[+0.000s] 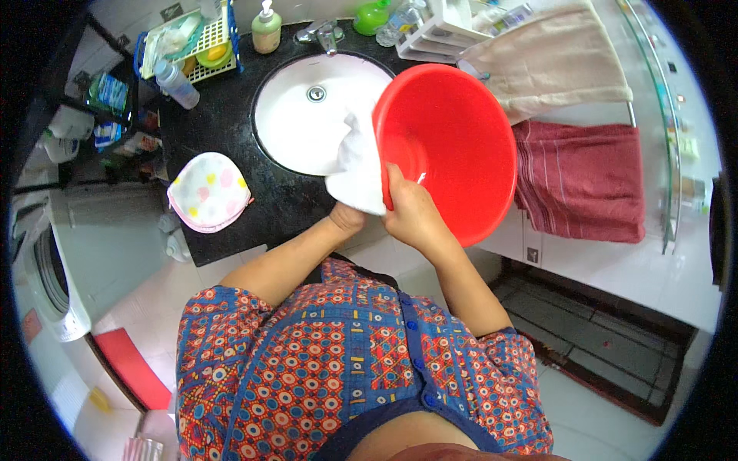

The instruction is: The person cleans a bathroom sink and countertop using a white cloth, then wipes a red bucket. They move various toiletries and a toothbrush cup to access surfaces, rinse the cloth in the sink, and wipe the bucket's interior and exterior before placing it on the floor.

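Note:
A red plastic basin (pixel 453 154) is tilted on its side at the right of the sink, its inside facing me. My right hand (pixel 415 211) grips the near left of its rim, thumb over the inside. Against the basin's left outer side lies a white cloth (pixel 357 157), part of it over the sink's edge. My left hand (pixel 350 219) reaches under the cloth's lower end, so its fingers are hidden. Behind the cloth is the white oval sink (pixel 288 115) with a metal drain and a chrome faucet (pixel 327 38).
On the black counter (pixel 223 138) lie a dotted zip mesh bag (pixel 211 192) and a spray bottle (pixel 177 84). A two-tier rack (pixel 188 46), a soap pump bottle (pixel 266 31) and a green bottle (pixel 372 17) stand along the back. Beige (pixel 553 61) and maroon towels (pixel 584 180) hang at right.

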Available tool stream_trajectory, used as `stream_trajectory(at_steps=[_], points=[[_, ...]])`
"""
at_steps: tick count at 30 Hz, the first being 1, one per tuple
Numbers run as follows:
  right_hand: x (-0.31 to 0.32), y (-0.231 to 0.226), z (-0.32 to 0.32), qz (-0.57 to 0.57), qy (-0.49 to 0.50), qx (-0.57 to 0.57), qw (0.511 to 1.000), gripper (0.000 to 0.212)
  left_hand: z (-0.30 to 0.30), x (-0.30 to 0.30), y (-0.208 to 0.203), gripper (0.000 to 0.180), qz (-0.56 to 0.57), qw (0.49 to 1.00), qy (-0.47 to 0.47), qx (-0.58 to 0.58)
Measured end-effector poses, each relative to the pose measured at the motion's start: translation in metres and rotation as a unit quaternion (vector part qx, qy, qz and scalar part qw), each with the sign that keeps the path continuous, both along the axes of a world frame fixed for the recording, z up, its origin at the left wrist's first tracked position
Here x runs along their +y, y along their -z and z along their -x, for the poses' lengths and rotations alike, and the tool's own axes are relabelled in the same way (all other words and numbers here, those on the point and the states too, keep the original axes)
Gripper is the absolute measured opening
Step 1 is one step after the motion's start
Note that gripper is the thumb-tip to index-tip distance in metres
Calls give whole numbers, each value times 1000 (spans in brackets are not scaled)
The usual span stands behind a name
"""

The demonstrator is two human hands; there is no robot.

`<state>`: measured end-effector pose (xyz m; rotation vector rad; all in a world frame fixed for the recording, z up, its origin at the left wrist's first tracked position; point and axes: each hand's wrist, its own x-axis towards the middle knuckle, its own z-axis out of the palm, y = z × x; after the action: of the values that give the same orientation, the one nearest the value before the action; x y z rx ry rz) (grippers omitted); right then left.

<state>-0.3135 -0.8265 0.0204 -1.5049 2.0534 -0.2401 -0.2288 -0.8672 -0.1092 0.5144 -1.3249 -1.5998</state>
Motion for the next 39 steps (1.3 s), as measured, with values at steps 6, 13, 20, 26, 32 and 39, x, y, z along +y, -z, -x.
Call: stream_trajectory(at_steps=[6,13,20,26,32,39], points=[[34,-3,8,24,-48,-44,998,62,56,-52,7,35,-129,973,151,119],[55,-8,14,-53,-92,-15,994,70,70,-96,89,33,-318,901,288,66],[69,-4,14,-55,-90,-11,994,70,15,-7,77,31,-75,990,109,-38],[68,-7,11,-64,-105,-11,992,71,60,-68,20,28,132,987,76,-47],[60,-7,18,-33,-126,0,991,60,87,-114,75,42,-354,878,318,44],[59,-32,57,-73,-254,79,961,69,56,-113,83,45,-395,884,219,120]])
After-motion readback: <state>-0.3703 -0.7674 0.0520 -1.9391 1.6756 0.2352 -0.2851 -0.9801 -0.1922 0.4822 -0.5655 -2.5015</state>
